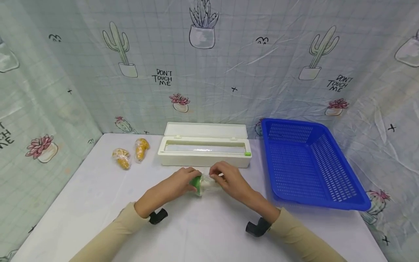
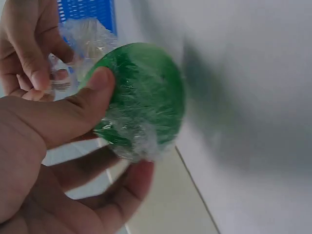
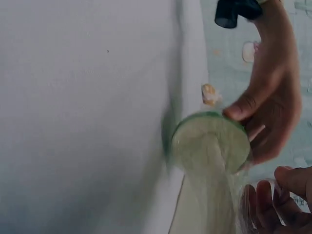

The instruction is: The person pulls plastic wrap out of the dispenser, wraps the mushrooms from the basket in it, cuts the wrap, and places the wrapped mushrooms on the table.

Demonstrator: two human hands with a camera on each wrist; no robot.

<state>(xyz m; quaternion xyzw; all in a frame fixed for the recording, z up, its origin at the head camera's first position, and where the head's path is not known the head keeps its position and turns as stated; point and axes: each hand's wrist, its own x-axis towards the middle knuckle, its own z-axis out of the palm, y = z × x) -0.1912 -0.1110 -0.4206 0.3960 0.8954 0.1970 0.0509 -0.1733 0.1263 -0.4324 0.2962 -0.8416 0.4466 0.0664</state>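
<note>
A mushroom [image 1: 198, 183] with a round green cap and a pale stem lies sideways above the table, cling film around it. In the left wrist view crumpled film covers the top of its cap [image 2: 141, 92]. My left hand [image 1: 181, 181] grips that cap by its edge, thumb on one side and fingers on the other. At the stem end, my right hand [image 1: 230, 180] pinches loose clear film [image 2: 92, 39] between thumb and fingers. The right wrist view shows the cap's pale underside [image 3: 195, 141] and the film stretching along the stem toward the right fingers.
Just beyond the hands stands a white cling film dispenser [image 1: 204, 161] with its lid raised and a green slider at the right. Two film-wrapped yellow pieces [image 1: 142, 149] lie at the back left. A blue plastic basket [image 1: 271, 171] occupies the right side. Patterned cloth hangs behind the table.
</note>
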